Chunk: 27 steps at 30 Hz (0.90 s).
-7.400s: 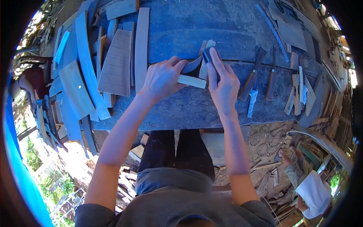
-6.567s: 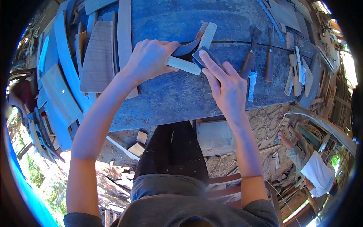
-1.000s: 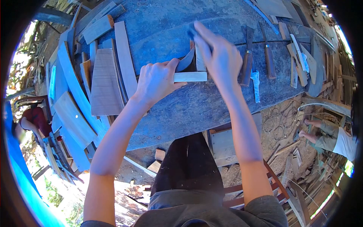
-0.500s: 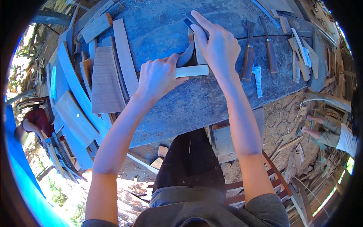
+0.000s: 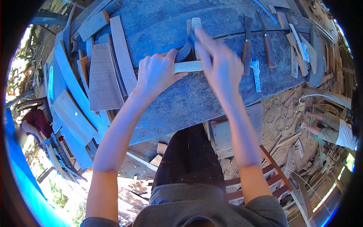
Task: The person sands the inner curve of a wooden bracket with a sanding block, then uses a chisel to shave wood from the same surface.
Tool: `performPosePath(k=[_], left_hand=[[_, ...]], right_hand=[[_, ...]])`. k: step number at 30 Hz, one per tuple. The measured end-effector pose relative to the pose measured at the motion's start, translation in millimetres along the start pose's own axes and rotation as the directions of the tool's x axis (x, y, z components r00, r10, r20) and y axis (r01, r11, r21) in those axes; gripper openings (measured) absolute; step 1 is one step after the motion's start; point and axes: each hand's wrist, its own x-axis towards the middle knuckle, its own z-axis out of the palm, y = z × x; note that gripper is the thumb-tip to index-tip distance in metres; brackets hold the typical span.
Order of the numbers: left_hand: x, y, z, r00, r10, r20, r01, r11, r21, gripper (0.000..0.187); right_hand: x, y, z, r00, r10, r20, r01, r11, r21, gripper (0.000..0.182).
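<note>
My left hand (image 5: 155,72) grips a small wooden frame piece near the middle of the workbench (image 5: 166,109). The thumb and fingers close on its near end, where a pale wooden edge (image 5: 187,67) faces me. A curved dark part (image 5: 184,52) of the same piece shows beyond the thumb, and its upright arm with a pale tip (image 5: 196,22) points away from me. My right hand (image 5: 223,66) lies over the right side of the piece, blurred by motion. Under its stretched forefinger is a dark flat piece (image 5: 192,37), mostly hidden.
Two wooden-handled chisels (image 5: 246,56) (image 5: 270,51) lie to the right, with a pale rag strip (image 5: 255,75) beside them. Cut boards (image 5: 106,75) crowd the left side. Slatted reddish wood (image 5: 274,172) stands low right. People sit at left (image 5: 38,123) and right (image 5: 332,132).
My right hand has drawn toward me along the piece, taking the dark flat piece off the far tip, which now shows. My left hand keeps its grip.
</note>
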Motion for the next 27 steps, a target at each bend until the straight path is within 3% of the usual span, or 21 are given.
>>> performPosePath(k=[1, 5, 7, 11, 13, 15, 17, 19, 23, 25, 27], left_hand=[[2, -1, 0, 1.000, -0.012, 0.021, 0.012, 1.000, -0.003, 0.056], [1, 0, 0, 0.998, -0.039, 0.039, 0.040, 0.999, -0.021, 0.056], [0, 0, 1, 0.999, -0.044, 0.027, 0.045, 0.999, -0.002, 0.054], [0, 0, 0, 1.000, -0.018, 0.017, 0.017, 0.999, 0.028, 0.052], [3, 1, -5, 0.998, -0.041, 0.052, 0.040, 0.999, 0.013, 0.053], [1, 5, -1, 0.992, -0.077, 0.103, 0.080, 0.997, -0.024, 0.053], [-2, 5, 1, 0.998, -0.067, 0.017, 0.067, 0.998, -0.016, 0.054], [-2, 5, 1, 0.998, -0.060, 0.010, 0.060, 0.998, 0.005, 0.054], [-2, 12, 0, 0.997, -0.054, -0.049, 0.057, 0.995, 0.077, 0.056], [-2, 13, 1, 0.995, -0.067, -0.071, 0.071, 0.996, 0.053, 0.057], [-4, 14, 4, 0.992, -0.087, -0.096, 0.090, 0.996, 0.018, 0.058]], right_hand=[[-15, -6, -17, 0.992, 0.060, 0.112, -0.058, 0.998, -0.029, 0.034], [-25, -7, -22, 0.981, 0.101, 0.166, -0.106, 0.994, 0.020, 0.033], [19, 6, 12, 1.000, -0.014, 0.022, 0.015, 0.998, -0.057, 0.033], [34, 11, 29, 0.987, -0.083, -0.138, 0.083, 0.997, -0.007, 0.034], [-1, -3, -9, 0.995, 0.011, 0.099, -0.007, 0.999, -0.045, 0.032], [-19, -6, -22, 0.988, 0.047, 0.145, -0.044, 0.999, -0.027, 0.032], [-15, -5, -17, 0.979, 0.089, 0.183, -0.091, 0.996, 0.007, 0.031], [31, 3, 15, 0.998, 0.041, 0.056, -0.038, 0.998, -0.054, 0.030], [70, 20, 45, 1.000, 0.010, 0.027, -0.011, 0.999, 0.043, 0.033], [51, 51, 58, 0.990, 0.078, -0.121, -0.005, 0.860, 0.511, 0.036], [9, 72, 56, 0.952, 0.209, -0.223, -0.106, 0.910, 0.402, 0.037]])
